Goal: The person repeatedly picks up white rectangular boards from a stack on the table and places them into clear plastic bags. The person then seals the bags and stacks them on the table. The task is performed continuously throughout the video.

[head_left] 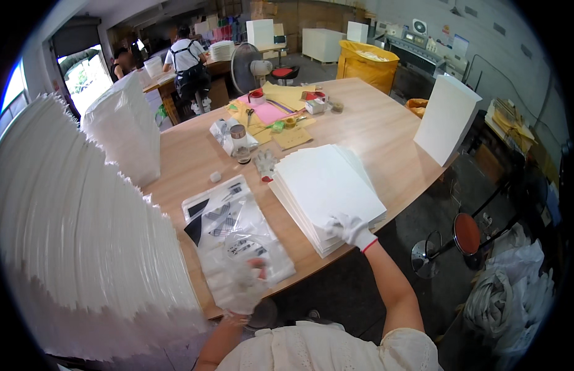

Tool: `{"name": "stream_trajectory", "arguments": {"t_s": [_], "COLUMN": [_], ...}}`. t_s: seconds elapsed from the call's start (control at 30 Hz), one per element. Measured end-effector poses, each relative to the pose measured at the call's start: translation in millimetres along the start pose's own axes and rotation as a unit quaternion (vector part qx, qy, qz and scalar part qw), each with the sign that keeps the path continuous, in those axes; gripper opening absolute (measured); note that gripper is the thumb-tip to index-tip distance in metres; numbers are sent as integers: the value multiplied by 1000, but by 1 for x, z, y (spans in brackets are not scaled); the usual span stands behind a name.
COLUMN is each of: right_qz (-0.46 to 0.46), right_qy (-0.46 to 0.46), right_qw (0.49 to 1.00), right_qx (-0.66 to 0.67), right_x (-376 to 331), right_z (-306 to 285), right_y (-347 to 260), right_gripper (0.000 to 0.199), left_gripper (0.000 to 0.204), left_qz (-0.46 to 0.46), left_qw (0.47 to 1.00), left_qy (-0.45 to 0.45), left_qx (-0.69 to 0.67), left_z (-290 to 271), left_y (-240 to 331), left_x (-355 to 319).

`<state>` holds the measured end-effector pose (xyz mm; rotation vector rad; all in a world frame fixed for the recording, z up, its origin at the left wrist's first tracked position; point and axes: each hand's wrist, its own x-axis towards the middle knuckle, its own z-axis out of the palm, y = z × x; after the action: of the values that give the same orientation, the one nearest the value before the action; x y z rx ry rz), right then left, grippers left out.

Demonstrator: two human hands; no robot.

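A stack of white sheets (333, 182) lies fanned out on the wooden table in front of me. On its near right part rests my right hand (352, 230), in a white glove with a red cuff; the fingers lie a little bent and apart on the top sheet. To the left of the stack are clear printed plastic bags (231, 235) in a flat pile. Over the near end of that pile is my left hand (242, 290), also gloved and smeared by motion, so its fingers and anything in them cannot be made out.
Tall piles of white wrapped sheets (71, 229) rise at the left. A spare glove (265, 164), a jar (239, 139), tape (256, 97) and scissors (250, 114) lie farther back. A white block (446, 120) stands at the right table edge, near a red stool (466, 233). People work behind.
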<state>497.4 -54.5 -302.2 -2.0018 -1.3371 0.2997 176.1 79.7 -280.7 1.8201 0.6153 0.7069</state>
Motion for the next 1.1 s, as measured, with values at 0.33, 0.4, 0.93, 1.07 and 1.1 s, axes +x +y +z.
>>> {"name": "stream_trajectory", "arguments": {"t_s": [0.33,0.4,0.93,1.07,1.1], "right_qz": [-167,68,-62,112,135], "right_qy": [-23,8,9,-176,-201], "right_qw": [976,947,995,956,942], "right_qx": [135,315,-74,-206,-233], "right_x": [-95,-97,-133,-59,-42], "right_z": [25,13,68,116,133], "right_y": [-86,-44,-113,-89,-70], "right_gripper": [27,33,32,29,30], "left_gripper": [35,40,54,43,40], "left_qz": [-372,-290,56,296,279], "left_qw": [842,901,940,900,926], "left_qy": [-210,-244,91,24,13], "left_qx": [-329,-211,325,319,254], "left_z": [53,39,-55,19,47], "left_y": [-29,-21,-36,-31,-11], "left_x": [12,-1,52,25,15]}}
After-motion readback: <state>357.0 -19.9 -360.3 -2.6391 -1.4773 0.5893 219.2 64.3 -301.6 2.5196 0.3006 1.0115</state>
